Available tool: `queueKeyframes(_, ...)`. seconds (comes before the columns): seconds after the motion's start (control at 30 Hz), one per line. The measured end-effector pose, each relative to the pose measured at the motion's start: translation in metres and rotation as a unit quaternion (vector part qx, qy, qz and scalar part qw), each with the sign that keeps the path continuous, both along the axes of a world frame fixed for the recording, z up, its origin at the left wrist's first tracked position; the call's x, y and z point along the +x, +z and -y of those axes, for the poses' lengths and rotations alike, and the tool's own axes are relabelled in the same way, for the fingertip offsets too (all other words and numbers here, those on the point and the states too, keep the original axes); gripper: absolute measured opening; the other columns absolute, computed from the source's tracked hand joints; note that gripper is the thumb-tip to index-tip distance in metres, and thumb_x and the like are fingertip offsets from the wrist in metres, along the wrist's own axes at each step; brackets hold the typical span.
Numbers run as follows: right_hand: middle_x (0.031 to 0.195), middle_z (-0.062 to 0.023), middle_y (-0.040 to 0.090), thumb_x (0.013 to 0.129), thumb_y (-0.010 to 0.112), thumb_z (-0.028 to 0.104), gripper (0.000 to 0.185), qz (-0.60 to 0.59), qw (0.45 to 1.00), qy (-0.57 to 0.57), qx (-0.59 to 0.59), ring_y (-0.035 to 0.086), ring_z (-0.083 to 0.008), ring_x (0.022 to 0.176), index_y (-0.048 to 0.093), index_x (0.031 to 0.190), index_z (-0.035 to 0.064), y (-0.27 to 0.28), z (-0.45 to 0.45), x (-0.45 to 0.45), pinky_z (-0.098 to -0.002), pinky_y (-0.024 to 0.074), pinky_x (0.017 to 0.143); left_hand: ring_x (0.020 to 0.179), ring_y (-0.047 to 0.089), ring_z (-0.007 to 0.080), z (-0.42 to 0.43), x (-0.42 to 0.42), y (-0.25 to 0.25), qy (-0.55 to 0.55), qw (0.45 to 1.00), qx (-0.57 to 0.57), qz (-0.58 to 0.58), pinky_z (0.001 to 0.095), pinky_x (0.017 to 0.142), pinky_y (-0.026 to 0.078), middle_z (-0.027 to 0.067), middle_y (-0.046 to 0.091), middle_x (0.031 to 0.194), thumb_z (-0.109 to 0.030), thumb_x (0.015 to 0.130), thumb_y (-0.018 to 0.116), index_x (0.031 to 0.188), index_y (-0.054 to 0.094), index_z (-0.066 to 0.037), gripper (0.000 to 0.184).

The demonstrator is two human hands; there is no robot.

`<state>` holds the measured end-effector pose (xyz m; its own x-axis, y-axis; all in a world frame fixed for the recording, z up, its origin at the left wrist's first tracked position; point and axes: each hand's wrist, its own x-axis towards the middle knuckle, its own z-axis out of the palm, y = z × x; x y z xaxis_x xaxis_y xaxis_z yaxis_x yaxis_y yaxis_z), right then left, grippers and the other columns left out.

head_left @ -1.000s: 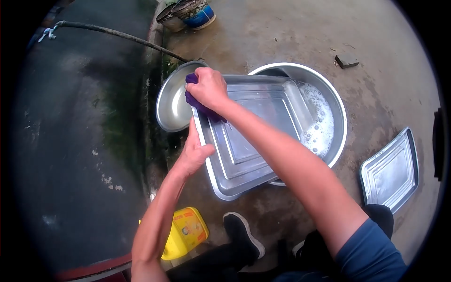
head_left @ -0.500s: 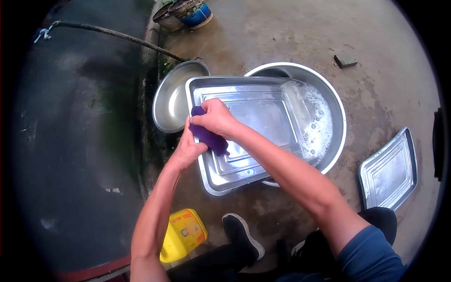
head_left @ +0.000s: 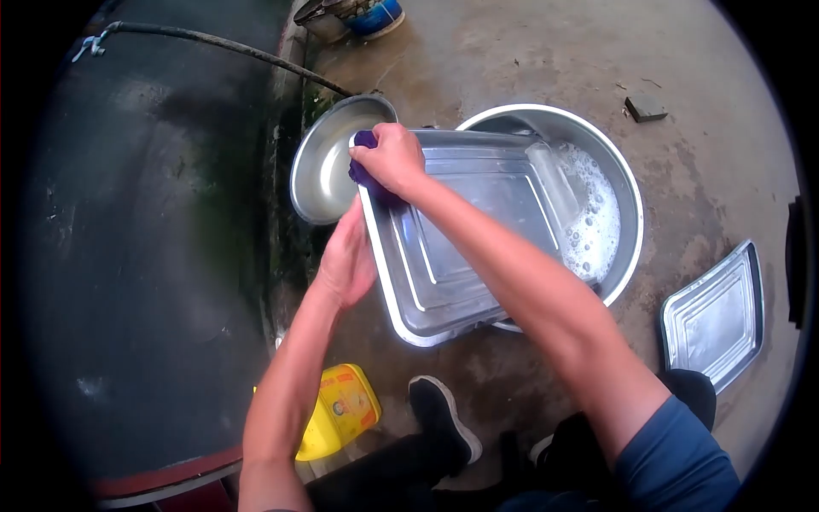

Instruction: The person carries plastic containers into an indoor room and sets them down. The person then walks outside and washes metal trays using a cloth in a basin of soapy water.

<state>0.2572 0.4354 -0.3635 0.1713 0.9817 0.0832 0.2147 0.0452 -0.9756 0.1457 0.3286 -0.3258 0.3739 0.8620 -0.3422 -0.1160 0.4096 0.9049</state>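
A rectangular metal tray (head_left: 486,213) rests tilted across a big round basin (head_left: 633,213), its right end down in soapy water (head_left: 593,226). My right hand (head_left: 394,162) is closed around a purple cloth (head_left: 365,171) and presses it on the tray's far left corner. Below it, my left hand (head_left: 348,260) holds the tray's left edge from outside; its fingertips are partly hidden behind the rim.
A smaller metal bowl (head_left: 311,175) stands left of the tray, under a pipe with a tap (head_left: 90,47). A yellow jug (head_left: 345,405) sits near my shoe (head_left: 442,418). Another tray (head_left: 717,320) lies at right. Buckets (head_left: 371,17) and a block (head_left: 646,108) are farther off.
My right hand has moved the cloth up along the left rim to the far corner. My left hand has come away from the cloth and onto the tray's outer side. The tray looks more tilted.
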Motion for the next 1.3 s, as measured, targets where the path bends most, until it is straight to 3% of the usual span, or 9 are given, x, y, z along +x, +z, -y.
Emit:
queueKeyframes(0.03, 0.081, -0.0213, 0.066, 0.067, 0.070, 0.027, 0.029, -0.038, 0.999, 0.026, -0.001, 0.065, -0.0375, 0.082, 0.067, 0.079, 0.0011, -0.004, 0.008, 0.001, -0.0442, 0.0510, 0.075, 0.126, 0.042, 0.0258, -0.001, -0.002, -0.001, 0.020, 0.987, -0.066, 0.147, 0.0407, 0.105, 0.035, 0.0093, 0.040, 0.141, -0.057, 0.094, 0.039, 0.148, 0.021, -0.014, 0.071)
queueKeyframes(0.13, 0.072, -0.0180, 0.065, 0.069, 0.073, 0.030, 0.033, -0.020, 0.999, 0.028, 0.012, 0.066, -0.0301, 0.070, 0.064, 0.074, -0.0012, -0.012, 0.033, 0.000, -0.0383, 0.0496, 0.065, 0.127, 0.042, 0.0291, -0.005, -0.004, -0.013, 0.064, 0.984, -0.098, 0.136, 0.0457, 0.106, 0.035, 0.0108, 0.041, 0.142, -0.072, 0.089, 0.020, 0.146, 0.026, -0.015, 0.081)
queueKeyframes(0.3, 0.073, -0.0207, 0.064, 0.069, 0.071, 0.029, 0.032, -0.049, 0.994, 0.091, -0.033, 0.065, -0.0326, 0.070, 0.063, 0.073, -0.0019, -0.019, 0.081, 0.000, -0.0408, 0.0502, 0.065, 0.117, 0.052, 0.0276, -0.012, -0.006, -0.031, 0.192, 0.974, -0.109, 0.058, 0.0413, 0.104, 0.038, 0.0140, 0.052, 0.131, -0.067, 0.093, 0.018, 0.141, 0.037, -0.008, 0.078)
queueKeyframes(0.53, 0.069, -0.0192, 0.063, 0.068, 0.073, 0.030, 0.034, -0.118, 0.946, 0.288, -0.092, 0.066, -0.0300, 0.068, 0.063, 0.072, -0.0024, -0.041, 0.150, 0.001, -0.0389, 0.0501, 0.062, 0.114, 0.054, 0.0294, -0.028, 0.000, -0.026, 0.079, 0.985, -0.132, 0.084, 0.0401, 0.101, 0.040, 0.0147, 0.053, 0.129, -0.056, 0.097, 0.024, 0.136, 0.042, -0.004, 0.067)
queueKeyframes(0.8, 0.076, -0.0200, 0.064, 0.065, 0.074, 0.030, 0.035, 0.081, 0.923, 0.377, 0.010, 0.064, -0.0355, 0.074, 0.065, 0.077, -0.0012, -0.026, 0.147, 0.007, -0.0420, 0.0507, 0.071, 0.108, 0.058, 0.0289, -0.033, -0.006, -0.043, 0.134, 0.979, -0.152, 0.005, 0.0398, 0.095, 0.046, 0.0136, 0.058, 0.123, -0.048, 0.099, 0.029, 0.130, 0.049, -0.003, 0.058)
queueKeyframes(0.93, 0.065, -0.0147, 0.063, 0.068, 0.076, 0.026, 0.032, -0.082, 0.968, 0.226, -0.074, 0.063, -0.0220, 0.061, 0.064, 0.077, -0.0023, -0.034, 0.142, -0.003, -0.0349, 0.0497, 0.060, 0.107, 0.058, 0.0290, -0.034, -0.027, -0.061, 0.152, 0.973, -0.157, 0.075, 0.0387, 0.096, 0.045, 0.0147, 0.058, 0.122, -0.047, 0.098, 0.030, 0.130, 0.047, -0.001, 0.059)
queueKeyframes(1.07, 0.069, -0.0206, 0.062, 0.068, 0.072, 0.027, 0.030, -0.219, 0.963, 0.079, -0.134, 0.064, -0.0327, 0.066, 0.062, 0.073, -0.0011, -0.048, 0.135, -0.014, -0.0402, 0.0506, 0.064, 0.105, 0.060, 0.0272, -0.024, -0.018, -0.057, 0.145, 0.979, -0.129, 0.066, 0.0382, 0.093, 0.046, 0.0123, 0.060, 0.120, -0.045, 0.098, 0.034, 0.130, 0.049, -0.003, 0.055)
queueKeyframes(1.13, 0.070, -0.0171, 0.063, 0.075, 0.071, 0.025, 0.030, -0.070, 0.992, 0.099, -0.038, 0.064, -0.0246, 0.064, 0.060, 0.075, -0.0025, -0.045, 0.144, -0.015, -0.0355, 0.0494, 0.061, 0.104, 0.061, 0.0262, -0.029, -0.019, -0.060, 0.156, 0.976, -0.152, 0.034, 0.0386, 0.092, 0.047, 0.0116, 0.061, 0.119, -0.045, 0.098, 0.036, 0.129, 0.050, -0.004, 0.053)
queueKeyframes(1.3, 0.079, -0.0151, 0.063, 0.075, 0.070, 0.025, 0.026, 0.040, 0.967, 0.237, 0.084, 0.063, -0.0338, 0.075, 0.058, 0.079, 0.0026, -0.047, 0.178, -0.009, -0.0418, 0.0499, 0.066, 0.103, 0.063, 0.0272, -0.035, -0.018, -0.069, 0.133, 0.975, -0.176, -0.014, 0.0410, 0.091, 0.051, 0.0140, 0.061, 0.120, -0.053, 0.097, 0.033, 0.130, 0.050, -0.003, 0.062)
